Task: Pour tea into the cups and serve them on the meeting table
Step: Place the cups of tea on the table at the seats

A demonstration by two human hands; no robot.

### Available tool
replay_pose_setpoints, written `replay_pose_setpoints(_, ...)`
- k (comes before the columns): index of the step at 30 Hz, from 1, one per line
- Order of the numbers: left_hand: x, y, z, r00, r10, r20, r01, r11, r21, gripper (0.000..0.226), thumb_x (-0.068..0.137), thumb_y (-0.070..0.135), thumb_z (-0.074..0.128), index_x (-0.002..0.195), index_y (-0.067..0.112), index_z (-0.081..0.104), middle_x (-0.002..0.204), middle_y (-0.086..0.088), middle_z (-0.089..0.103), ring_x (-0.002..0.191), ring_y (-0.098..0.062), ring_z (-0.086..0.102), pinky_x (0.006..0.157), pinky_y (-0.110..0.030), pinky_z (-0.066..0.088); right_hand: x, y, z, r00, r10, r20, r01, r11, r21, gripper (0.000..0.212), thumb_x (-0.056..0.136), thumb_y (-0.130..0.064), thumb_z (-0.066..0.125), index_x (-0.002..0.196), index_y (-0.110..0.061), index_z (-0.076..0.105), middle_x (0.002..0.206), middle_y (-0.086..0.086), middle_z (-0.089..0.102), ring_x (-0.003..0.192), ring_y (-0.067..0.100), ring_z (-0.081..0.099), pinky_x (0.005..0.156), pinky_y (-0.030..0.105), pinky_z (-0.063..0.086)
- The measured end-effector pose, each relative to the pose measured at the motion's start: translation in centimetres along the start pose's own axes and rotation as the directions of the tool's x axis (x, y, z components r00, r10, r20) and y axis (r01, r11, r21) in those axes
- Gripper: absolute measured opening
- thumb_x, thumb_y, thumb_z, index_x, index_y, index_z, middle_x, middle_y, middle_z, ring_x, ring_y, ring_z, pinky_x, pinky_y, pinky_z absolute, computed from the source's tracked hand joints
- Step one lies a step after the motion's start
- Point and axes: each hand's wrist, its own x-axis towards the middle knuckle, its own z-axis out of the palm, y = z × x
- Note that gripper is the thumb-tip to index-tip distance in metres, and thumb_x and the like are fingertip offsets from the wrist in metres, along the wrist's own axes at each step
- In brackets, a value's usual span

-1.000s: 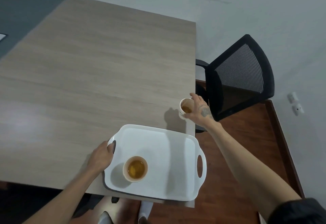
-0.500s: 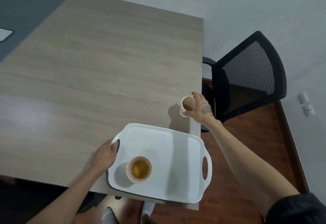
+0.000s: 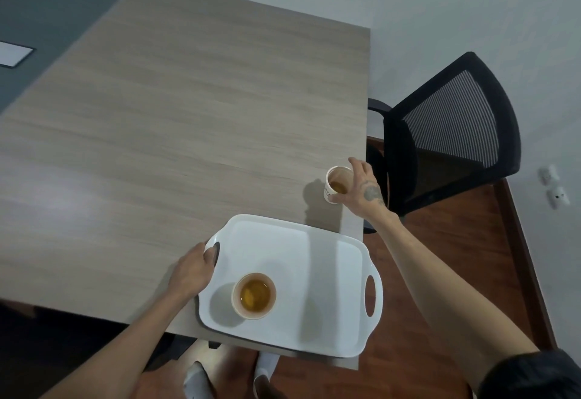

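A white paper cup of tea (image 3: pixel 337 183) stands on the wooden meeting table (image 3: pixel 176 134) near its right edge, in front of the chair. My right hand (image 3: pixel 364 189) is wrapped around that cup from the right side. A white tray (image 3: pixel 317 260) lies on the table's near corner and hangs a little over the edge. On the tray stands a second cup of tea (image 3: pixel 254 295), near its left end. My left hand (image 3: pixel 194 269) grips the tray's left handle.
A black mesh office chair (image 3: pixel 452 128) stands just past the table's right edge. Red-brown wooden floor (image 3: pixel 456 257) shows to the right and below. A grey wall with a white socket (image 3: pixel 555 189) is at the far right. My feet show under the tray.
My right hand has carried the cup a short way farther from the tray and set it lower on the table. My left hand has stayed on the tray handle.
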Motion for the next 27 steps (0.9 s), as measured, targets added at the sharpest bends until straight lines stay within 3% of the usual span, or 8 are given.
replay_pose_setpoints(3, -0.1, 0.0, 0.0, 1.0, 0.002, 0.001, -0.002, 1.0, 0.004, 0.046, 0.104, 0.045, 0.031, 0.113, 0.011, 0.06, 0.113, -0.013, 0.068, 0.104, -0.036, 0.06, 0.078, -0.037, 0.039, -2.5, 0.5, -0.3, 0.991, 0.026, -0.128, -0.016, 0.996, 0.083, 0.097, 0.067, -0.035, 0.087, 0.146, -0.013, 0.036, 0.15, 0.01, 0.033, 0.131, 0.028, 0.04, 0.104, 0.035, 0.037)
replay_pose_setpoints(7, -0.3, 0.3, -0.2, 1.0, -0.002, 0.005, 0.002, 1.0, -0.01, 0.046, 0.104, 0.044, 0.032, 0.112, 0.009, 0.06, 0.113, -0.016, 0.068, 0.104, -0.037, 0.06, 0.079, -0.038, 0.042, -8.8, 2.9, 1.3, 0.944, 0.061, -0.325, -0.04, 0.997, 0.071, 0.066, 0.08, -0.026, 0.079, 0.136, -0.011, 0.048, 0.136, 0.011, 0.045, 0.119, 0.028, 0.05, 0.093, 0.035, 0.045)
replay_pose_setpoints(10, -0.4, 0.4, -0.2, 1.0, 0.005, -0.011, -0.005, 1.0, 0.005, 0.047, 0.104, 0.044, 0.032, 0.114, 0.009, 0.06, 0.114, -0.017, 0.067, 0.105, -0.038, 0.06, 0.08, -0.039, 0.042, -13.0, 5.0, 3.8, 0.952, 0.165, -0.257, -0.173, 0.985, -0.009, 0.058, 0.085, -0.025, 0.075, 0.136, -0.014, 0.048, 0.136, 0.011, 0.046, 0.117, 0.029, 0.052, 0.087, 0.042, 0.054)
replay_pose_setpoints(13, -0.4, 0.5, 0.0, 0.999, -0.03, -0.032, 0.03, 1.0, -0.004, 0.046, 0.103, 0.046, 0.033, 0.109, 0.009, 0.06, 0.111, -0.018, 0.067, 0.093, -0.035, 0.056, 0.078, -0.039, 0.043, -15.8, 6.6, 5.3, 0.944, 0.297, -0.147, -0.308, 0.949, -0.061, 0.058, 0.089, -0.023, 0.07, 0.14, -0.017, 0.045, 0.139, 0.011, 0.042, 0.119, 0.03, 0.05, 0.087, 0.045, 0.055)
replay_pose_setpoints(17, -0.3, 0.5, 0.3, 0.995, -0.084, -0.048, 0.083, 0.996, -0.01, 0.046, 0.1, 0.049, 0.034, 0.105, 0.011, 0.06, 0.109, -0.019, 0.067, 0.097, -0.039, 0.059, 0.078, -0.04, 0.044, -18.0, 8.1, 6.8, 0.961, 0.274, -0.041, -0.277, 0.957, -0.086, 0.057, 0.09, -0.022, 0.064, 0.141, -0.027, 0.039, 0.126, 0.007, 0.047, 0.097, 0.024, 0.058, 0.078, 0.045, 0.058)
replay_pose_setpoints(20, -0.2, 0.3, 0.1, 0.995, -0.071, -0.071, 0.072, 0.997, 0.005, 0.04, 0.1, 0.048, 0.035, 0.101, 0.013, 0.055, 0.109, -0.018, 0.066, 0.098, -0.039, 0.06, 0.079, -0.042, 0.047, -18.2, 8.1, 7.3, 0.955, 0.295, -0.036, -0.297, 0.951, -0.09, 0.054, 0.093, -0.019, 0.06, 0.143, -0.027, 0.04, 0.123, 0.007, 0.047, 0.096, 0.026, 0.06, 0.079, 0.044, 0.059)
replay_pose_setpoints(23, -1.2, 0.3, -0.1, 0.972, 0.115, -0.207, -0.106, 0.993, 0.053, 0.031, 0.101, 0.039, 0.042, 0.111, 0.013, 0.055, 0.114, -0.016, 0.063, 0.103, -0.038, 0.058, 0.079, -0.045, 0.049, -18.1, 7.9, 7.3, 0.956, 0.286, -0.065, -0.292, 0.95, -0.109, 0.052, 0.096, -0.016, 0.057, 0.146, -0.021, 0.043, 0.124, 0.01, 0.047, 0.094, 0.028, 0.061, 0.077, 0.042, 0.058)
replay_pose_setpoints(27, -4.8, 1.7, -0.7, 0.846, 0.486, -0.22, -0.501, 0.866, -0.015, 0.05, 0.1, 0.051, 0.042, 0.129, 0.014, 0.059, 0.13, -0.004, 0.061, 0.121, -0.024, 0.054, 0.095, -0.039, 0.045, -18.3, 7.6, 7.5, 0.959, 0.273, -0.073, -0.278, 0.956, -0.089, 0.051, 0.097, -0.012, 0.054, 0.146, -0.018, 0.044, 0.126, 0.014, 0.048, 0.099, 0.031, 0.06, 0.079, 0.041, 0.056)
